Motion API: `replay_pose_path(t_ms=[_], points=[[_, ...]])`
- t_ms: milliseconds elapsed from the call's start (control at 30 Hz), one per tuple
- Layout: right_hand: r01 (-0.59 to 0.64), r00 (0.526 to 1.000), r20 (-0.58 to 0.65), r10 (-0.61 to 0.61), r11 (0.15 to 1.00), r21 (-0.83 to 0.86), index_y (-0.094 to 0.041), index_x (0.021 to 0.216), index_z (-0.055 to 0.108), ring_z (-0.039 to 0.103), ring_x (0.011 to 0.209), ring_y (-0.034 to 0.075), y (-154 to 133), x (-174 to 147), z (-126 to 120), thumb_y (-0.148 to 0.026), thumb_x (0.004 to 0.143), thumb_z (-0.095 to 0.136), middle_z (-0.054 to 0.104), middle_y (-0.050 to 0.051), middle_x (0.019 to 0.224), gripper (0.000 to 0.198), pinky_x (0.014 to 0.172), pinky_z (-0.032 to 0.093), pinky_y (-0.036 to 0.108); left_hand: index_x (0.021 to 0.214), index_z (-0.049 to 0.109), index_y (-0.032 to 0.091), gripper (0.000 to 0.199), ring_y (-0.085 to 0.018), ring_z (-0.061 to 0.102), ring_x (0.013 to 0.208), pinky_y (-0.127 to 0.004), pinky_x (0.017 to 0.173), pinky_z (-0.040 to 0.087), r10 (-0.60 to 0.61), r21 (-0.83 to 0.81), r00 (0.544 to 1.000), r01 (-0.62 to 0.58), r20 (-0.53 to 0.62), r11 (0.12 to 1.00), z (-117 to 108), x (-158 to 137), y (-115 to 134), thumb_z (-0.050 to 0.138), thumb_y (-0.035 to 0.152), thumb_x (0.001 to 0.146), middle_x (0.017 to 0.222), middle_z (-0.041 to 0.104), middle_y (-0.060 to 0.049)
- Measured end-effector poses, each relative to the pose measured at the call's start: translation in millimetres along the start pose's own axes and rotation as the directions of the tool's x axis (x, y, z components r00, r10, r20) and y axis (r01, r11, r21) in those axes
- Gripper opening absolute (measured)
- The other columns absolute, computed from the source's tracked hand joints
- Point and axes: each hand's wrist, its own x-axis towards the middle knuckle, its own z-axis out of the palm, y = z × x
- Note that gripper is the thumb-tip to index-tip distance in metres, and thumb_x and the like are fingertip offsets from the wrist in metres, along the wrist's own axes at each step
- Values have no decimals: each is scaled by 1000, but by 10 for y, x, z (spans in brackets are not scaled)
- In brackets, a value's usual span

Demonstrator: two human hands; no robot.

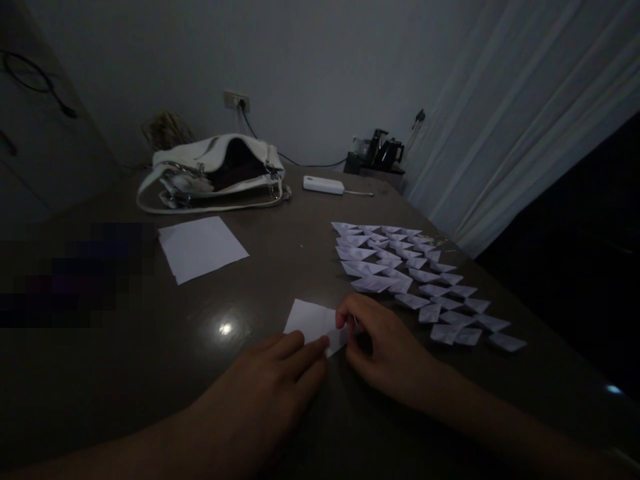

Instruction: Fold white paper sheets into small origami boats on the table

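A small piece of white paper (311, 320), partly folded, lies at the table's near middle under both hands. My left hand (275, 380) rests palm down with its fingers close together, holding the paper's near left edge; the thumb's grip is partly hidden. At the paper's right corner, my right hand (383, 347) is closed in a pinch, its thumb and curled forefinger on the paper. Just beyond the right hand, several folded paper pieces (373, 285) with pointed ends stand in rows. Flat square sheets of white paper (203, 248) lie farther off to the left.
An open white handbag (220, 173) stands at the back of the brown table (280, 260). Right of it lies a white power bank (323, 185) with a short cable. A black kettle (390, 154) stands near the wall, beside a white curtain (480, 147).
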Motion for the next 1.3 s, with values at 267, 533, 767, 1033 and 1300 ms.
replay_pose_path(t_ms=[267, 533, 767, 1033, 1300], points=[[25, 999, 25, -23, 996, -85, -18, 83, 48, 47, 72, 13, 141, 47, -1, -1, 72, 49, 53, 0, 80, 21, 61, 32, 25, 130, 48, 14, 49, -26, 51, 103, -42, 88, 48, -31, -171, 999, 24, -36, 985, -12, -2, -24, 45, 11, 81, 128, 54, -11], [60, 996, 74, -54, 995, -78, -20, 88, 49, 51, 77, 13, 93, 18, -13, -6, 71, 54, 56, -1, 85, 22, 66, 34, 26, 126, 44, 16, 50, -19, 53, 105, -32, 90, 49, -162, -404, 986, 135, -34, 905, -19, -39, -56, 39, 3, 78, 117, 56, -9], [65, 995, 84, -61, 997, -49, -20, 87, 49, 51, 76, 13, -21, -12, 24, -9, 70, 54, 56, -1, 83, 21, 68, 34, 27, 109, 46, 16, 35, -18, 56, 93, -29, 78, 51, -180, -413, 983, 155, -23, 898, -10, -29, -54, 37, 3, 78, 104, 57, -9], [61, 991, 120, -57, 998, -27, -18, 87, 51, 52, 78, 14, -37, 7, -6, -12, 72, 58, 57, 1, 86, 17, 69, 37, 27, 109, 46, 17, 27, -19, 55, 91, -31, 78, 50, -194, -416, 981, 181, 11, 891, -32, -9, -68, 38, 8, 85, 103, 56, -9], [44, 992, 120, -34, 995, -86, -17, 109, 57, 53, 97, 20, 104, 15, -111, -23, 80, 63, 59, 7, 103, 31, 84, 41, 34, 104, 55, 17, 25, -16, 56, 91, -27, 78, 47, -117, -421, 993, 93, -31, 902, 2, -8, -101, 38, 8, 89, 102, 58, -7]])
